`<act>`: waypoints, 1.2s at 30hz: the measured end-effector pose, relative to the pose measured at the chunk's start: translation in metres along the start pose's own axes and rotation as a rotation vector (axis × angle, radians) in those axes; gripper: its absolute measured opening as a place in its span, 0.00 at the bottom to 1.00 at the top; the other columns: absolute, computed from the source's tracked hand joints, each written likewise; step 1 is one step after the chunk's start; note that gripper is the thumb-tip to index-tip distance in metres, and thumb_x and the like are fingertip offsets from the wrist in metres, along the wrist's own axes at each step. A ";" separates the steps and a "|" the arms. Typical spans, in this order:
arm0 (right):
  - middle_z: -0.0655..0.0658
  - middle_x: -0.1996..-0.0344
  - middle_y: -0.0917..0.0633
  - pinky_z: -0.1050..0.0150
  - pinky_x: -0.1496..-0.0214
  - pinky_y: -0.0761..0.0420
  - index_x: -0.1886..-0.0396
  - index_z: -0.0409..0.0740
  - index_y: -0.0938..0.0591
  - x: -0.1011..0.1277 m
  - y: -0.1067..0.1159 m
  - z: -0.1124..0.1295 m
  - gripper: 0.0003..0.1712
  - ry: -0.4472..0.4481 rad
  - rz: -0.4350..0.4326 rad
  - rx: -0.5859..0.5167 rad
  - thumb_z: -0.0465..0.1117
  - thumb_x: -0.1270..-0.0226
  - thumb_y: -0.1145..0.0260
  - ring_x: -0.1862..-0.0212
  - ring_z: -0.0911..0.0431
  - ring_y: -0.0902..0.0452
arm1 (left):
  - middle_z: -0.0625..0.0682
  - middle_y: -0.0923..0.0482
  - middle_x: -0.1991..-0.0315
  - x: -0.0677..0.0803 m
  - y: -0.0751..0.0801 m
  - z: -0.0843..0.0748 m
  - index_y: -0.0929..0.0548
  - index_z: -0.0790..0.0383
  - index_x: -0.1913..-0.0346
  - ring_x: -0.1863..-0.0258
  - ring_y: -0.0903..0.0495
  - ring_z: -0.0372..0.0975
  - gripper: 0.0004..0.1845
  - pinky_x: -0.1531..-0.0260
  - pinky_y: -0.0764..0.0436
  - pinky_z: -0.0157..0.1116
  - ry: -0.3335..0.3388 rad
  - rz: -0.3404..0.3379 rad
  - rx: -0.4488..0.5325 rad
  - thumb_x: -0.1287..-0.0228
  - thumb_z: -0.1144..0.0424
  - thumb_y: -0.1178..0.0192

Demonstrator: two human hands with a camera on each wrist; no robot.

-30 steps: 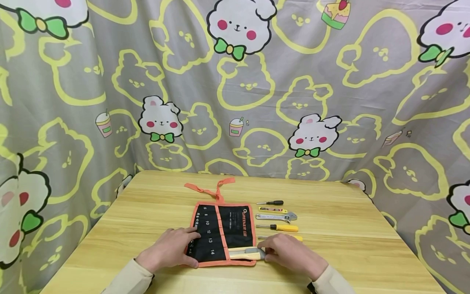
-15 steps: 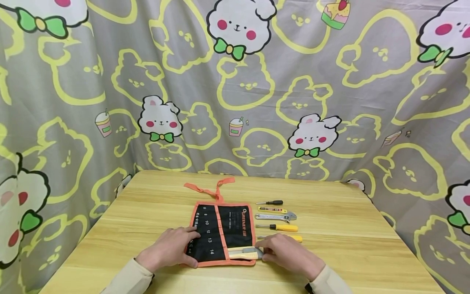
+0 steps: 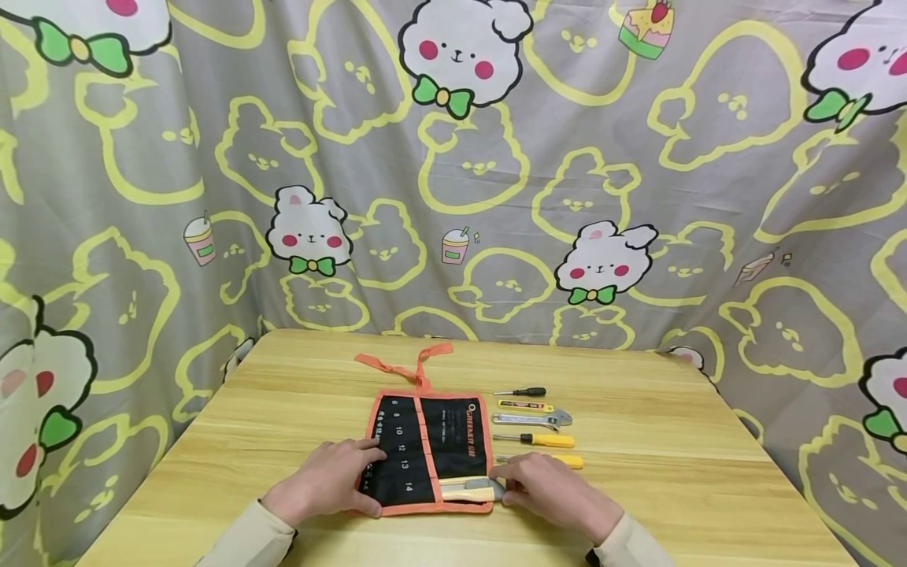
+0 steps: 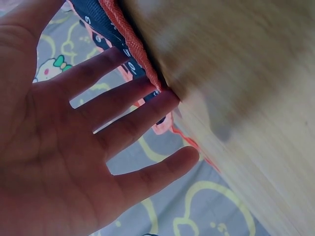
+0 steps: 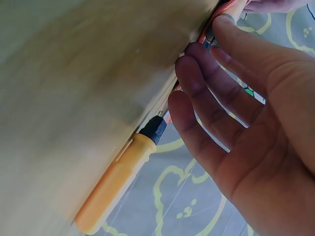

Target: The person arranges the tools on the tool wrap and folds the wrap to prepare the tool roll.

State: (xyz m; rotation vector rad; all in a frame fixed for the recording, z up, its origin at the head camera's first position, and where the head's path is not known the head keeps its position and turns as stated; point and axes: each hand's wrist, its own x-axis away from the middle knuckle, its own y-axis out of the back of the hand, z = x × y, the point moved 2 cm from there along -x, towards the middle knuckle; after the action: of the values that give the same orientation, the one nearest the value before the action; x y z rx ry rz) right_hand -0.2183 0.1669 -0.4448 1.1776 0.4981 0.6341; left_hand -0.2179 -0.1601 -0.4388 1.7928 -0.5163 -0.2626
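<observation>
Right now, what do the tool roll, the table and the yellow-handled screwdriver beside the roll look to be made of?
Tool roll: woven fabric, matte black with orange trim and ties; its edge lies soft and stitched.
Table: light wood or wood-look laminate, smooth with a slight sheen; straight grain lines show.
Screwdriver: handle probably moulded plastic, glossy yellow with a black collar; thin shaft looks like metal.

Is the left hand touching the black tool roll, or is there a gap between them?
Touching. In the head view the left hand lies flat on the left part of the tool roll, its fingers overlapping the black fabric; the left wrist view shows fingertips against the orange edge.
</observation>
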 end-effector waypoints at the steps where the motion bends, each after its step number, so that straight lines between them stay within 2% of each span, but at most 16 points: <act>1: 0.65 0.74 0.22 0.73 0.70 0.29 0.47 0.56 0.15 0.000 0.000 0.000 0.18 -0.002 -0.001 -0.002 0.43 0.37 0.31 0.74 0.71 0.33 | 0.60 0.26 0.37 0.000 0.000 0.000 0.20 0.58 0.41 0.42 0.25 0.55 0.42 0.49 0.28 0.60 0.001 0.001 0.000 0.59 0.37 0.26; 10: 0.63 0.70 0.19 0.73 0.71 0.30 0.47 0.55 0.15 -0.003 -0.001 0.007 0.17 0.013 0.010 -0.012 0.44 0.35 0.32 0.73 0.71 0.32 | 0.59 0.26 0.37 0.000 0.001 -0.001 0.20 0.58 0.41 0.41 0.25 0.55 0.42 0.48 0.29 0.61 0.012 0.007 0.007 0.59 0.38 0.26; 17: 0.65 0.75 0.24 0.73 0.73 0.32 0.56 0.59 0.16 -0.006 -0.003 0.012 0.09 0.041 0.002 -0.004 0.45 0.35 0.32 0.75 0.70 0.35 | 0.60 0.26 0.37 0.001 0.001 -0.001 0.19 0.58 0.41 0.42 0.25 0.55 0.42 0.49 0.28 0.61 0.007 0.004 0.005 0.59 0.37 0.26; 29: 0.64 0.72 0.21 0.74 0.71 0.31 0.50 0.55 0.15 -0.010 -0.006 0.015 0.14 0.034 0.010 -0.024 0.46 0.35 0.32 0.74 0.71 0.33 | 0.60 0.26 0.37 0.001 -0.001 0.001 0.20 0.58 0.41 0.42 0.25 0.55 0.42 0.49 0.28 0.61 0.004 0.005 0.011 0.59 0.37 0.27; 36: 0.65 0.77 0.25 0.74 0.73 0.32 0.52 0.56 0.15 -0.014 -0.008 0.019 0.12 0.057 0.003 -0.001 0.46 0.35 0.32 0.76 0.71 0.36 | 0.60 0.26 0.37 0.001 0.000 0.000 0.19 0.58 0.42 0.42 0.25 0.56 0.41 0.49 0.28 0.61 -0.001 0.001 0.013 0.59 0.38 0.26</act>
State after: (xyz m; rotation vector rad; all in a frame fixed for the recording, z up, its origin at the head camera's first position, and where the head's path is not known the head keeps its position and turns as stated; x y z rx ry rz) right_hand -0.2143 0.1427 -0.4463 1.1617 0.5443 0.6718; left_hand -0.2171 -0.1608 -0.4392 1.8056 -0.5203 -0.2600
